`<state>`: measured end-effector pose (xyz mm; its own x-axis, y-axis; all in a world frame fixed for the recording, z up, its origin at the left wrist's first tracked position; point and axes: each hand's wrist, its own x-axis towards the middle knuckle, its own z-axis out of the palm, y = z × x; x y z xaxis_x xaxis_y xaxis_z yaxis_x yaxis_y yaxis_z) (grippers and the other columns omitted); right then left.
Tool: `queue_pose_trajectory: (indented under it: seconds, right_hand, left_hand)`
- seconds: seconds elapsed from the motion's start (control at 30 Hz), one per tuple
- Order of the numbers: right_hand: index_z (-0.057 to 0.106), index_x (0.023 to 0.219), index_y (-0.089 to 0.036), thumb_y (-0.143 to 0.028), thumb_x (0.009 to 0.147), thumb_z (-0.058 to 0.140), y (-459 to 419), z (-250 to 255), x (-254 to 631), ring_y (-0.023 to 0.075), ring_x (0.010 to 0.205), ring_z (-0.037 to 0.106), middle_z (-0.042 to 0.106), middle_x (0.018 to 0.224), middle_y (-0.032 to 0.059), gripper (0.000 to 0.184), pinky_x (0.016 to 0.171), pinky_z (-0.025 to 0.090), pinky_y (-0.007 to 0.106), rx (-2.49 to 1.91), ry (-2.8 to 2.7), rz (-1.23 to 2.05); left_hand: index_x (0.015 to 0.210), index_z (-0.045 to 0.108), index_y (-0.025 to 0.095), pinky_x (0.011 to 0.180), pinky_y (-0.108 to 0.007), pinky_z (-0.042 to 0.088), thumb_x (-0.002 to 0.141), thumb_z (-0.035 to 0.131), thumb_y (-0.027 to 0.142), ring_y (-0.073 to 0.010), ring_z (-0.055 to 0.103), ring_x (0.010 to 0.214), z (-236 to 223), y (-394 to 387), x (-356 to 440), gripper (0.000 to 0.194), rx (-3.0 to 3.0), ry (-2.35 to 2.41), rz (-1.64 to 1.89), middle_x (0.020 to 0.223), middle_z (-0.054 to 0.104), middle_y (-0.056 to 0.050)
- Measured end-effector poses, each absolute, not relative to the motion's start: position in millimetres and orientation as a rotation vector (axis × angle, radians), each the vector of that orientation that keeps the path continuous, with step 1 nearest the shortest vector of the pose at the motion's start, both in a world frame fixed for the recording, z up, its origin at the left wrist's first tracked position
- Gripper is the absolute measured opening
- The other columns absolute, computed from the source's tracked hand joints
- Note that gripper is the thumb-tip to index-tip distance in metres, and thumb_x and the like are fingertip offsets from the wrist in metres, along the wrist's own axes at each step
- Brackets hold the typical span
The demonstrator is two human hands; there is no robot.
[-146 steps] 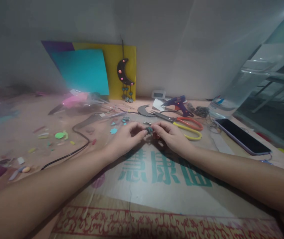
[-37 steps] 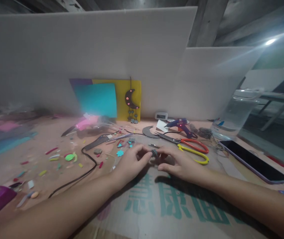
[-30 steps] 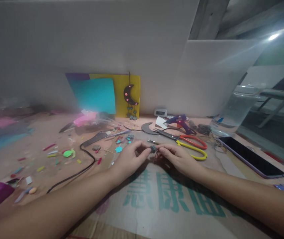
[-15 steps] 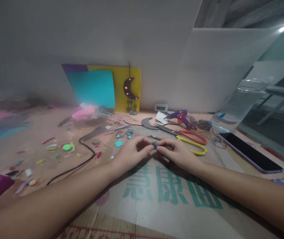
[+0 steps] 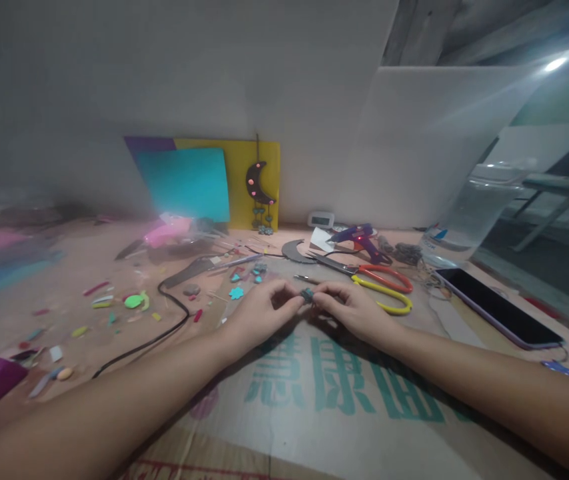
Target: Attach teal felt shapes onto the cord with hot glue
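Between my two hands is a small dark grey-teal piece, perhaps a flower shape; its exact kind is too small to make out. My left hand pinches it from the left with thumb and forefinger. From the right, the fingertips of my right hand close on its other side. Just left of my left hand lies a turquoise flower cutout, with small turquoise and grey pieces behind it. A grey crescent cutout lies farther back.
Scissors with orange and yellow handles lie behind my right hand, near a purple glue gun. A phone is at right. A decorated moon hanging rests against a yellow sheet. Colourful scraps and a black cord spread leftward.
Both hands keep the small piece pinched between them, and it seems slightly turned. The whole view has shifted a little as my head moved.
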<state>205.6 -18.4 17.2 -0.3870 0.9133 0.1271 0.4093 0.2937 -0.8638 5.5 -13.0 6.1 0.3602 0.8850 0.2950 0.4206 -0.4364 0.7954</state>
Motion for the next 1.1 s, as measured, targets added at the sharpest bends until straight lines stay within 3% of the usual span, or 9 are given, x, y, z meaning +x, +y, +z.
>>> queue_pose_trajectory:
  seconds: [0.17, 0.4, 0.7, 0.93, 1.1]
  right_hand:
    - [0.058, 0.075, -0.017, -0.047, 0.096, 0.042, -19.6, 19.3, 203.3, 0.0113, 0.053, 0.05, 0.058, 0.064, -0.0005, 0.04, 0.051, 0.038, 0.023, -1.154, -1.886, 1.066]
    - [0.065, 0.084, -0.018, -0.042, 0.09, 0.053, -19.6, 17.4, 206.5, 0.0149, 0.067, 0.056, 0.065, 0.075, 0.0009, 0.028, 0.063, 0.042, 0.026, -1.243, -2.027, 0.823]
    - [0.063, 0.086, -0.017, -0.044, 0.095, 0.044, -19.1, 16.2, 207.6, 0.0158, 0.071, 0.059, 0.064, 0.077, 0.002, 0.034, 0.064, 0.044, 0.026, -1.156, -2.034, 0.833]
    - [0.066, 0.089, -0.019, -0.036, 0.09, 0.053, -17.9, 14.2, 207.2, 0.0174, 0.077, 0.062, 0.069, 0.085, 0.002, 0.021, 0.069, 0.046, 0.026, -1.172, -2.056, 0.77]
    - [0.065, 0.085, -0.018, -0.037, 0.09, 0.051, -18.8, 16.2, 205.3, 0.0178, 0.075, 0.062, 0.069, 0.08, 0.0024, 0.023, 0.068, 0.046, 0.026, -1.194, -2.064, 0.762]
  left_hand:
    - [0.079, 0.063, 0.016, 0.068, -0.026, 0.044, 0.087, 0.057, 0.032, -0.0153, 0.06, 0.074, 7.0, -13.2, 5.8, 0.018, 2.029, 1.14, 1.041, 0.079, 0.066, -0.001]
    - [0.08, 0.062, 0.016, 0.069, -0.026, 0.044, 0.087, 0.056, 0.03, -0.0161, 0.06, 0.077, 7.2, -12.2, 5.0, 0.017, 2.026, 1.116, 1.053, 0.08, 0.066, -0.002]
    - [0.08, 0.061, 0.016, 0.069, -0.025, 0.044, 0.086, 0.056, 0.031, -0.0154, 0.059, 0.076, 6.6, -10.7, 5.4, 0.017, 1.972, 1.094, 1.055, 0.079, 0.065, -0.002]
    - [0.079, 0.062, 0.016, 0.067, -0.026, 0.045, 0.086, 0.057, 0.033, -0.016, 0.06, 0.074, 6.8, -13.4, 5.1, 0.019, 1.981, 1.108, 1.001, 0.076, 0.065, -0.002]
    - [0.083, 0.062, 0.016, 0.068, -0.026, 0.046, 0.087, 0.057, 0.035, -0.0167, 0.061, 0.075, 5.5, -12.6, 5.5, 0.02, 1.965, 1.068, 0.972, 0.079, 0.066, -0.003]
